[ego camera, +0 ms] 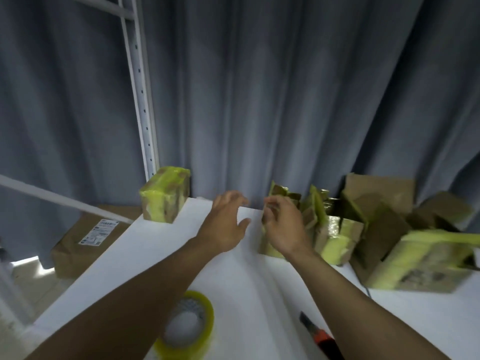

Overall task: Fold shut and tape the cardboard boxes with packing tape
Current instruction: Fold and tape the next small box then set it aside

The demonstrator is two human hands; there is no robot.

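Both my arms reach to the far edge of the white table (161, 255). My left hand (224, 224) hovers there with fingers spread and holds nothing. My right hand (281, 224) has curled fingers at the top flap of a small open cardboard box (270, 245) with yellow tape; whether it grips the flap is blurred. A taped-shut box (165, 196) stands at the far left corner. A roll of yellowish packing tape (187, 326) lies near me, partly under my left forearm.
Several open and taped cardboard boxes (389, 229) crowd the table's right side. A utility knife (315, 333) with an orange part lies by my right forearm. A brown parcel (85, 242) sits on the floor at left. A grey curtain and a metal rack post (141, 100) stand behind.
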